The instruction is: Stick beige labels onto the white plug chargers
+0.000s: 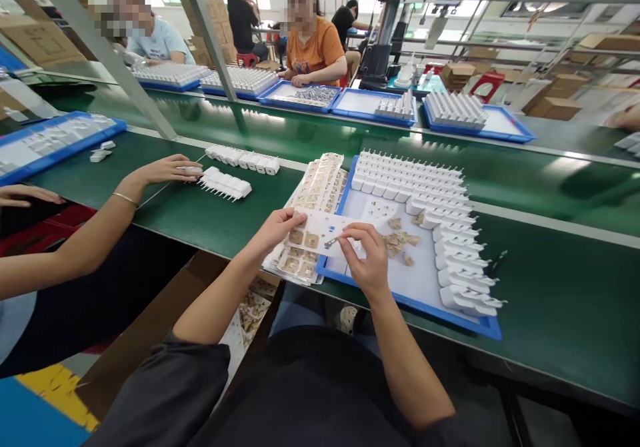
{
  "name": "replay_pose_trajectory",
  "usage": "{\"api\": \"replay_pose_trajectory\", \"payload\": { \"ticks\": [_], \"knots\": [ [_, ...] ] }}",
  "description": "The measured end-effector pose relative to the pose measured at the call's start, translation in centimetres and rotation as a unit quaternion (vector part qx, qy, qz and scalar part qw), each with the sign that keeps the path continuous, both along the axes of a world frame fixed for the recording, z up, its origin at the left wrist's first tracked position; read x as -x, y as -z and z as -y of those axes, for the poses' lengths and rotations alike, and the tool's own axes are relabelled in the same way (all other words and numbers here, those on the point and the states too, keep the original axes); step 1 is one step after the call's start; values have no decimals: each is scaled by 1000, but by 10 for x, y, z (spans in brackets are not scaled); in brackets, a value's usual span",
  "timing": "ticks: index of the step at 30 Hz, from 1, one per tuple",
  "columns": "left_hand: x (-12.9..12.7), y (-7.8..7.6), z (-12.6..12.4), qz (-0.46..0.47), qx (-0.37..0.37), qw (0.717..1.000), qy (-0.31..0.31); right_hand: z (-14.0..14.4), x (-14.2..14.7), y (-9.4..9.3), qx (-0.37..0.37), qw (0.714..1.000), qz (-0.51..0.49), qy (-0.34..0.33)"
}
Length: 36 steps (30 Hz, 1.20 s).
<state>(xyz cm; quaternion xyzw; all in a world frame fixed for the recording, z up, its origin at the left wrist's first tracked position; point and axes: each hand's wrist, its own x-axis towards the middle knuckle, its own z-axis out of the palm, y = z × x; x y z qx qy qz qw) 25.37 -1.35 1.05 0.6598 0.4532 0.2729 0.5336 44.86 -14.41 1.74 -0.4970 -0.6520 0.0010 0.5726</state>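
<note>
One thin white sheet (323, 225) with tan squares, pinched at its left end by my left hand (277, 230), presumably for steadiness; my right hand (369, 260), forearm angled inward, pinches a small grey piece (331, 242) over it. Beyond: one blue-rimmed plastic tray (425, 308), white moulded blocks (427, 202) lining two sides, seemingly freeing the middle.

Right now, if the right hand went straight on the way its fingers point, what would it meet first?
Most likely the white sheet held in the left hand: the right hand points its fingertips leftward at it. They look close to it or touching; one view leaves the gap unclear.
</note>
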Motion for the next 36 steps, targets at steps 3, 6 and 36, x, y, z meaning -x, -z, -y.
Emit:
{"api": "replay_pose_trajectory", "payload": {
  "ticks": [3, 6, 36],
  "knots": [
    [6, 3, -18, -84, -63, 994, -15, 28, -21, 10, 58, 998, -24, 28],
    [4, 1, -29, -214, -205, 954, -48, 54, -43, 21, 125, 991, -28, 46],
    [-158, -34, 51, 222, 14, 949, 222, 75, -65, 38, 112, 976, -184, -16]
  ]
}}
